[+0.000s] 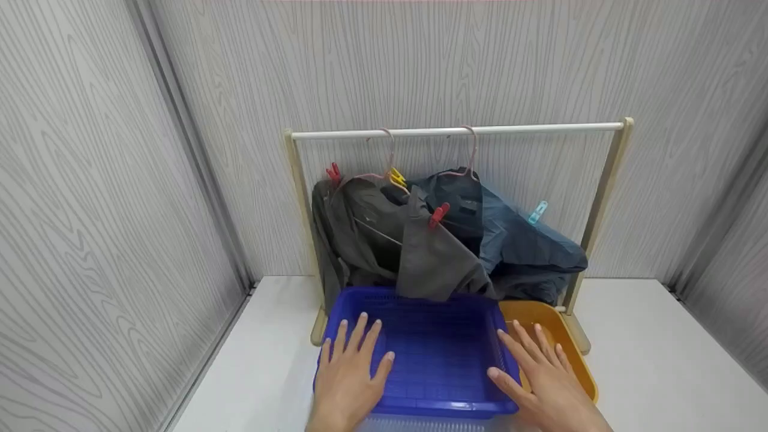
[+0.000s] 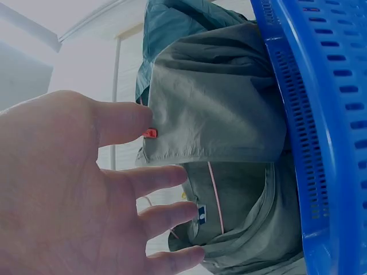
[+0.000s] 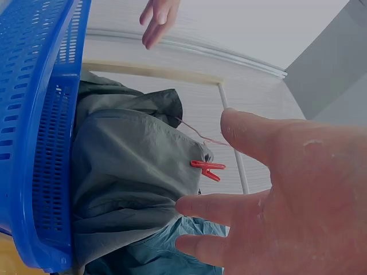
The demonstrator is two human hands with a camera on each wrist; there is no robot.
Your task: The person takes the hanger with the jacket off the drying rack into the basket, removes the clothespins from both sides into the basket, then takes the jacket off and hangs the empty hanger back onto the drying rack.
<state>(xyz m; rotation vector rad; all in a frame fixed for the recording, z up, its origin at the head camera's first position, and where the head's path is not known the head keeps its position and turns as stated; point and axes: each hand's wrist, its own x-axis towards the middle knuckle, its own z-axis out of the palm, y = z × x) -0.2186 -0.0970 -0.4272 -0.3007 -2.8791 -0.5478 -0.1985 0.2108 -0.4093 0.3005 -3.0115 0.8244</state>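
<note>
Your head view is bright and evenly lit, with only faint, soft shadow on the white tabletop (image 1: 255, 369) and a small glint on the front rim of the blue basket (image 1: 461, 406). Your left wrist view flares white at upper left; both wrist views look hazy and washed out.

Blue bskt (image 1: 441, 360), yellow tray (image 1: 531, 309) at its 3 o'clock.
Gry garment (image 1: 435, 264) 12 o'clock, dk-blue garment (image 1: 522, 240) 1 o'clock; wht wall (image 1: 510, 60) w/ gry woodgrain.
</note>
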